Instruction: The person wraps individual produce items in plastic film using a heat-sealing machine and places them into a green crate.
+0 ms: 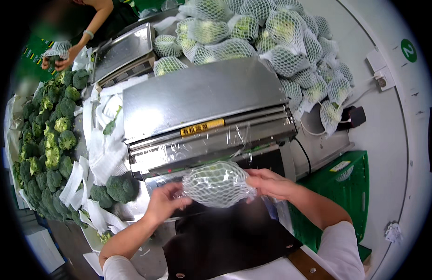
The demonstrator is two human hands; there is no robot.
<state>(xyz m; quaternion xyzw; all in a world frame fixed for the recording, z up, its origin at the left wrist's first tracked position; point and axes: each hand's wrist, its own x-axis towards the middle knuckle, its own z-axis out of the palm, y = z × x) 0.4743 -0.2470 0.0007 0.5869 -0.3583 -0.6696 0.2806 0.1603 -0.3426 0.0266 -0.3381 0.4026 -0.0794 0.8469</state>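
Between my two hands is a green vegetable in a white foam net (218,183), with shiny clear film over it. My left hand (168,203) pinches its left end, and my right hand (272,183) grips the right end. The bundle is held just in front of a metal film-wrapping machine (204,100), above its near edge. Clear film stretches across the machine's front bars. The net and film partly hide the vegetable.
Loose broccoli heads (52,144) are heaped at the left, with white foam nets (104,154) beside them. Netted vegetables (281,37) are piled behind the machine. A scale (124,52) stands far left, near another person's hand (62,60). A green crate (339,196) is at right.
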